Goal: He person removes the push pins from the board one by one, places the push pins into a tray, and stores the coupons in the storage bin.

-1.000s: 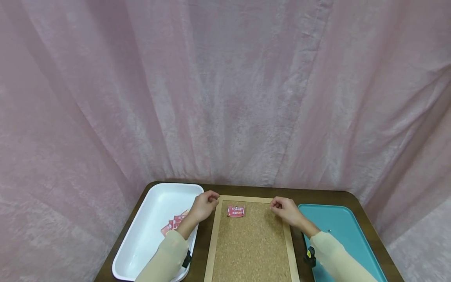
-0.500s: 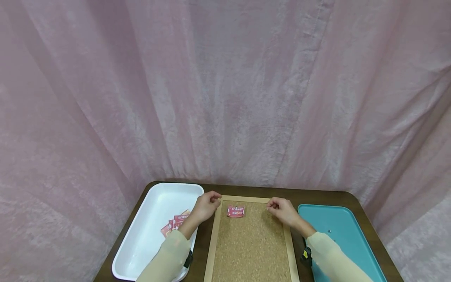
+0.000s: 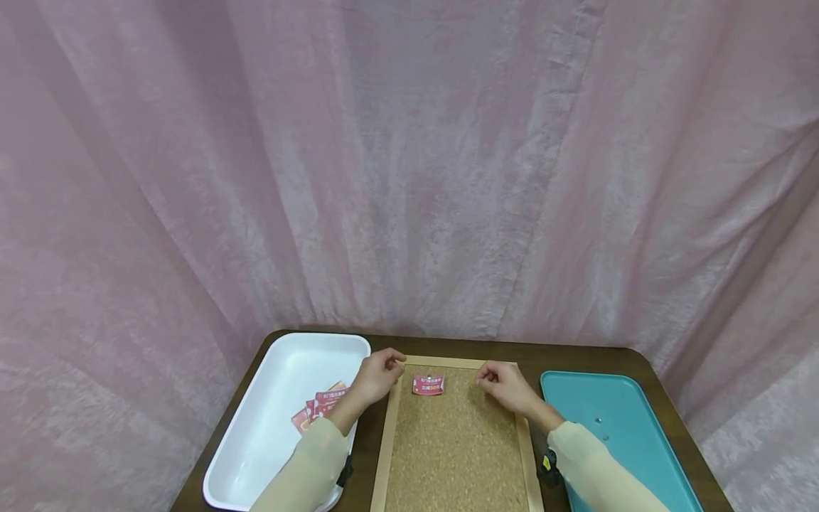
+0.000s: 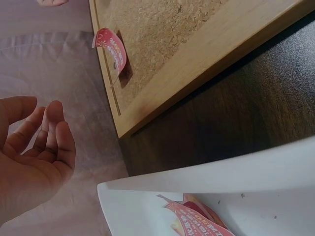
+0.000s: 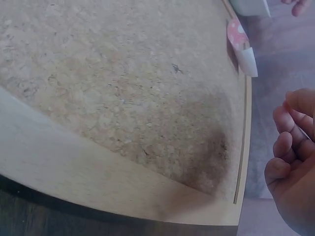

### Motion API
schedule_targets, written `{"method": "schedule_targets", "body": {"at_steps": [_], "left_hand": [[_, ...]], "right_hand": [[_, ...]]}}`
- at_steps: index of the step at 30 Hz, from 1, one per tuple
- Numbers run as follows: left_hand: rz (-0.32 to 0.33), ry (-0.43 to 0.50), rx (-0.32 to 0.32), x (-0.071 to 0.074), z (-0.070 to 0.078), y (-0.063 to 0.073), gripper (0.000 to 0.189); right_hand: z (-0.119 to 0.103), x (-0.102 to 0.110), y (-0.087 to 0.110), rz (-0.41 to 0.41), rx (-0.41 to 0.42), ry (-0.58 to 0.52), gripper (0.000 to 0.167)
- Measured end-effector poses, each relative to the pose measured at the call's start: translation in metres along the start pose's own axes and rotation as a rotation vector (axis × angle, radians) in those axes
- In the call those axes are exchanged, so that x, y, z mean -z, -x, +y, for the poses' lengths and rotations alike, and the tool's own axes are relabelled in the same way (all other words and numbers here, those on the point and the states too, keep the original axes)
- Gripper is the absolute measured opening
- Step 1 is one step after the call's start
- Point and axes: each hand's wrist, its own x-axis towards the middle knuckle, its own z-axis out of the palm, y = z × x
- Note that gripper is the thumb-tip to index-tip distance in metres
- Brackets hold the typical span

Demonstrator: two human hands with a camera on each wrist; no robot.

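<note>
A framed cork board (image 3: pixel 461 448) lies between my hands, with a red-and-white coupon (image 3: pixel 427 385) near its top left corner. A small pin (image 3: pixel 429 377) shows at the coupon's upper edge. My left hand (image 3: pixel 379 375) hovers by that corner, fingers loosely curled; the left wrist view shows its palm (image 4: pixel 34 162) with nothing in it. Above the board's top right part is my right hand (image 3: pixel 508 384), its fingers bent. In the right wrist view, the thumb and index fingertips (image 5: pixel 290 101) come close together, and no object shows between them.
To the left stands a white plastic tub (image 3: pixel 256 434) holding several red coupons (image 3: pixel 323 404). A teal tray (image 3: pixel 640 427) on the right carries small metal pins (image 3: pixel 598 420). Both sit on a dark wooden table (image 3: pixel 448 346), with a pink curtain (image 3: pixel 448 178) hanging behind.
My right hand has moved left, from the board's right edge to above the cork, uncovering more of the tray. My left hand has shifted slightly right. The pinned coupon stays put.
</note>
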Motion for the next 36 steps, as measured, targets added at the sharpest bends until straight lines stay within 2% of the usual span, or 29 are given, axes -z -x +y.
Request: {"method": "schedule_targets", "body": {"at_steps": [8,13,30,36], "left_hand": [[-0.016,-0.017,-0.021,0.000,0.001,-0.002,0.022],[-0.004,-0.029,-0.029,-0.004,0.001,-0.003,0.019],[-0.013,-0.076,-0.039,-0.017,0.003,-0.010,0.020],[-0.036,-0.102,-0.036,-0.018,0.003,-0.010,0.021]], "right_hand": [[0.002,-0.006,0.001,-0.020,0.032,0.029,0.005],[-0.003,-0.011,-0.002,-0.021,0.037,0.032,0.007],[-0.010,-0.020,-0.016,0.011,0.002,0.029,0.006],[-0.015,-0.021,-0.020,0.012,-0.008,0.026,0.007]]}}
